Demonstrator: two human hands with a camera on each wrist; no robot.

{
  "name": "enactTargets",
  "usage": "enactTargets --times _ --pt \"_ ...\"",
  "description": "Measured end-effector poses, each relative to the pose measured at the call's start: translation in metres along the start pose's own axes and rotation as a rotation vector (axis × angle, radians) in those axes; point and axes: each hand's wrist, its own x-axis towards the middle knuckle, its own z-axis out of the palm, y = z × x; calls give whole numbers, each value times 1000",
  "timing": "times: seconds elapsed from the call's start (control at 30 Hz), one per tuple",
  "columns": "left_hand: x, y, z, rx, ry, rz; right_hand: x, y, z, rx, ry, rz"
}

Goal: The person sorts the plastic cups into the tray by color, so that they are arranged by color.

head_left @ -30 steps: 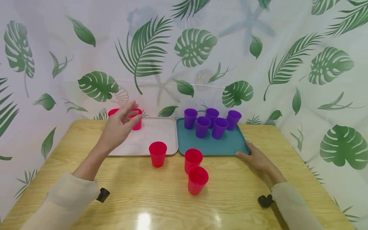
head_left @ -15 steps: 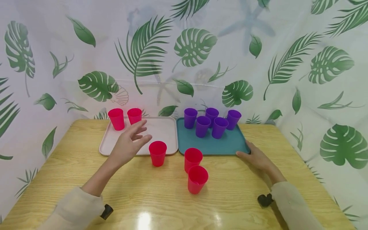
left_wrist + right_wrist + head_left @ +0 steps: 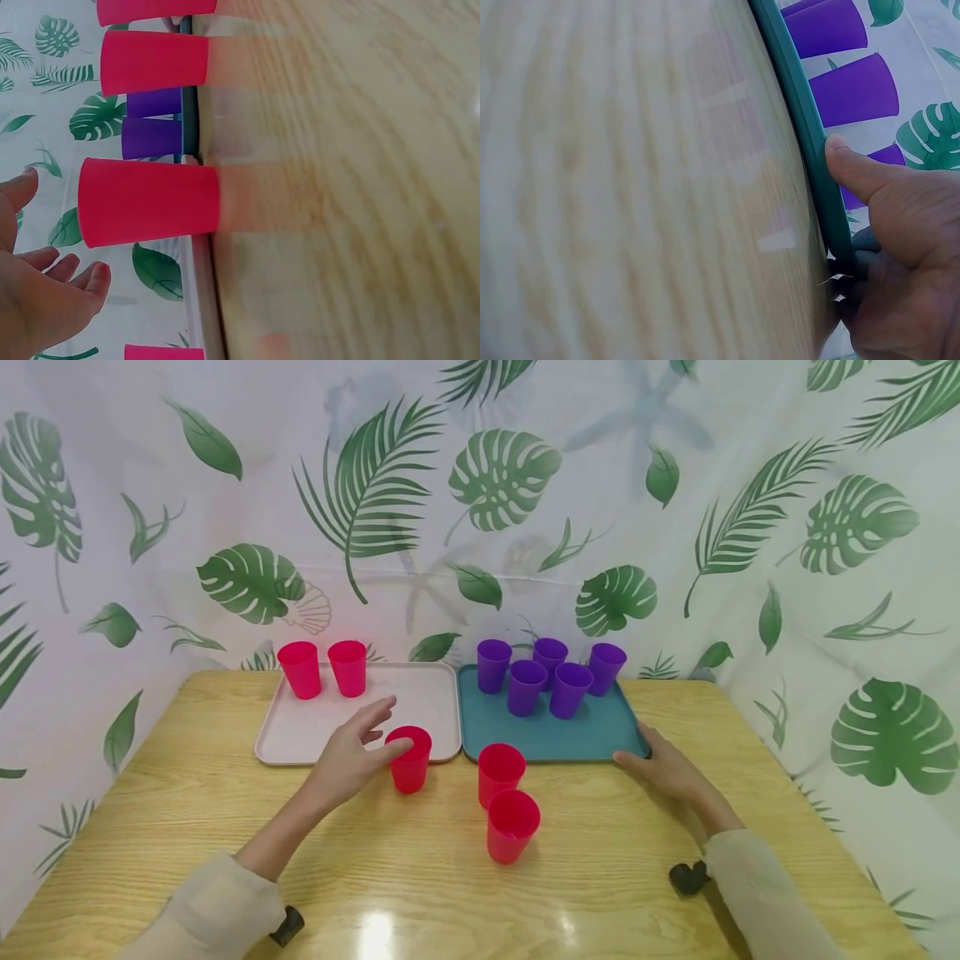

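Observation:
My left hand [image 3: 351,762] is beside a red cup [image 3: 410,770] on the table, thumb and fingers spread with nothing between them. The thumb overlaps the cup's rim in the head view. In the left wrist view the fingers stand a little apart from that same cup [image 3: 150,202]. My right hand [image 3: 671,767] holds the front right corner of the teal tray [image 3: 547,745]; in the right wrist view its thumb [image 3: 844,154] lies on the rim and the other fingers bend round the side. Two more red cups, a farther one [image 3: 501,768] and a nearer one [image 3: 512,831], stand upright on the table.
On the white tray [image 3: 300,739] two red cups, one at left [image 3: 300,670] and one beside it [image 3: 348,668], stand at the back. Several purple cups [image 3: 571,693] stand on the teal tray. A leaf-patterned cloth [image 3: 510,543] hangs behind the wooden table [image 3: 360,877].
My left hand has come away from the red cups on the white tray, moving right and nearer to the red cup in front of it. My right hand stays at the teal tray's corner.

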Motion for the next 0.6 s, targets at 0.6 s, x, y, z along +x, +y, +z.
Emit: enactTargets --times 0.6 --pt "-1 -14 20 20 -53 -106 1 0 1 -24 18 -23"
